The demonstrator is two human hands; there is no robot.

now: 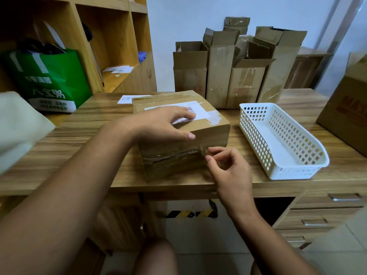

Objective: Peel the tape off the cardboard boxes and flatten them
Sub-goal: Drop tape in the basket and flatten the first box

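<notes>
A closed cardboard box (210, 132) with a white shipping label stands on the wooden desk (83, 139) in front of me. Clear tape (172, 155) runs along its near side. My left hand (160, 124) lies flat on the box top, fingers straight over the label, thumb over the near top edge. My right hand (226, 165) is at the box's near right corner, where thumb and forefinger pinch the end of the tape.
A white plastic basket (282, 139) sits right of the box. Several opened cardboard boxes (234, 68) stand at the back of the desk. A big carton (345, 108) is at the far right, a green bag (49, 80) at the left, drawers (321, 211) below.
</notes>
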